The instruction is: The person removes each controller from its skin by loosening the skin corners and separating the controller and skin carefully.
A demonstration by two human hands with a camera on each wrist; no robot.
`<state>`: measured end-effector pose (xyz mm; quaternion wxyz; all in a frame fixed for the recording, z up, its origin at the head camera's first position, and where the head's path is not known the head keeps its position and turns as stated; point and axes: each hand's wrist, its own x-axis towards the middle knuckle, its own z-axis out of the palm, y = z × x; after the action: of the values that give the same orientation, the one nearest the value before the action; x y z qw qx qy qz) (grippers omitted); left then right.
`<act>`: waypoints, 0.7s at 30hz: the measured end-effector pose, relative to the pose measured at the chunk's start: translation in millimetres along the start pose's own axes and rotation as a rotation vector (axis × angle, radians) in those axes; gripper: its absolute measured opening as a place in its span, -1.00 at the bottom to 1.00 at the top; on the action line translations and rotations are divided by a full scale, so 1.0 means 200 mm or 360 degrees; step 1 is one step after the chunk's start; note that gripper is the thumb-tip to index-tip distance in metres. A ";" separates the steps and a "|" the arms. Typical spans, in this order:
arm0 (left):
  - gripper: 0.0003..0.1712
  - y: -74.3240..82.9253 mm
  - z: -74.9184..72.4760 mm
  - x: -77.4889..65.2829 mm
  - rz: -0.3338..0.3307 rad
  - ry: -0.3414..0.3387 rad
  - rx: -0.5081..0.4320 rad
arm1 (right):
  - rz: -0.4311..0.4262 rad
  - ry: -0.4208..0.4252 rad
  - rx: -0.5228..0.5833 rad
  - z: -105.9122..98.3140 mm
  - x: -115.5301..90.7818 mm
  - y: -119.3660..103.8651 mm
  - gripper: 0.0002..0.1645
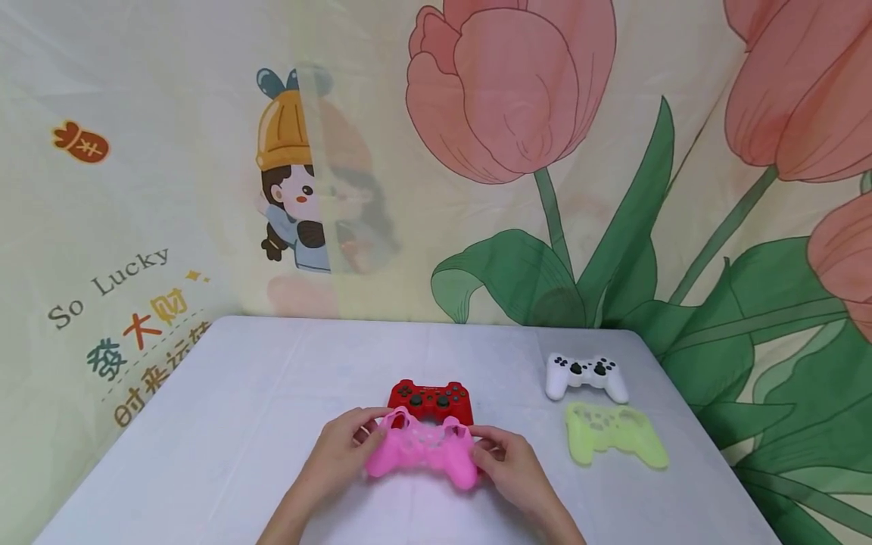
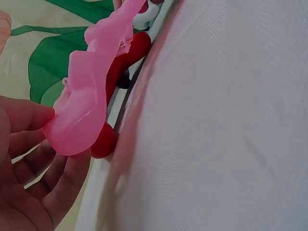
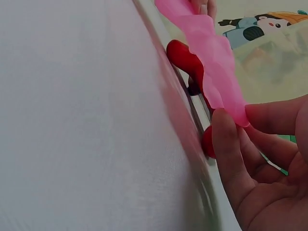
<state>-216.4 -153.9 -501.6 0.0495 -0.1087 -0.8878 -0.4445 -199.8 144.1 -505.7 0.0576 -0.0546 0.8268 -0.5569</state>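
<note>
Between both hands hangs a pink silicone controller cover (image 1: pixel 422 448), raised a little off the table in front of a red game controller (image 1: pixel 431 397). My left hand (image 1: pixel 346 446) pinches its left end between thumb and fingers, as the left wrist view shows on the pink cover (image 2: pixel 79 115). On the other end, my right hand (image 1: pixel 507 465) pinches the cover (image 3: pixel 219 72) the same way. The red controller (image 3: pixel 185 57) lies on the table just behind, its lower part partly hidden by the cover in the head view.
To the right, a white game controller (image 1: pixel 587 377) lies toward the back of the table. Just in front of it is a pale green controller cover (image 1: pixel 615 435). The white-covered table (image 1: pixel 286 378) meets a printed cloth backdrop (image 1: pixel 381 295) at its far edge.
</note>
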 end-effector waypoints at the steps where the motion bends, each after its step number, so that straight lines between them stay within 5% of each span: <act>1: -0.64 0.01 -0.01 0.00 -0.0007 -0.0007 -0.0009 | 0.0002 -0.0001 0.0026 0.00 0.00 -0.01 -0.55; 11: -0.56 -0.04 -0.17 -0.05 -0.0166 0.0051 0.0066 | -0.0088 -0.0063 0.0174 0.13 0.03 -0.09 -0.57; 21: -0.60 -0.17 -0.34 -0.05 -0.0101 0.0159 0.0222 | -0.0117 -0.0094 0.0268 0.33 0.09 -0.15 -0.56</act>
<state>-215.3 -228.8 -489.2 0.0871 -0.0547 -0.9160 -0.3879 -205.5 69.1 -503.2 0.0659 -0.0962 0.7724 -0.6243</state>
